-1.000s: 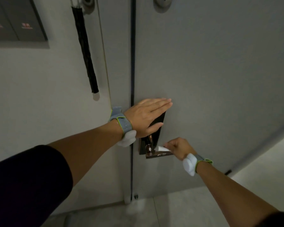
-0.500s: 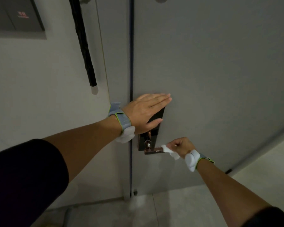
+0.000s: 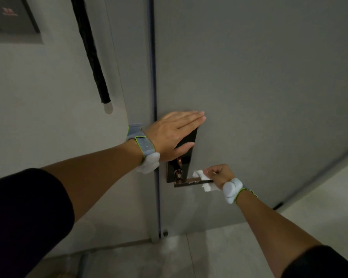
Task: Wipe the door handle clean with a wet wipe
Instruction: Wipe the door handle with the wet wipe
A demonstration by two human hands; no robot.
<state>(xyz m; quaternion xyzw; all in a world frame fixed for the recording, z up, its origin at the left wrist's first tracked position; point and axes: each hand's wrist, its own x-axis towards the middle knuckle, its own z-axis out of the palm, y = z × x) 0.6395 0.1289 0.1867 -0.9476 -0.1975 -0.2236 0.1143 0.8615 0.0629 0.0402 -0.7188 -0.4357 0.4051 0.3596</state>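
A copper-coloured lever door handle juts right from a dark lock plate on the grey door. My right hand is closed around the outer end of the lever with a white wet wipe wrapped over it; folds of the wipe show above and below the lever. My left hand lies flat, fingers straight and together, on the door and the top of the lock plate. The plate's upper part is hidden under that hand.
The door's dark edge seam runs vertically just left of the lock. A black padded bar hangs on the wall to the left. A dark sign panel sits at the upper left. Pale floor tiles lie below.
My right hand has slid the wipe outward along the lever, from near the plate to its outer end, baring more of the metal. My left hand stays flat on the door.
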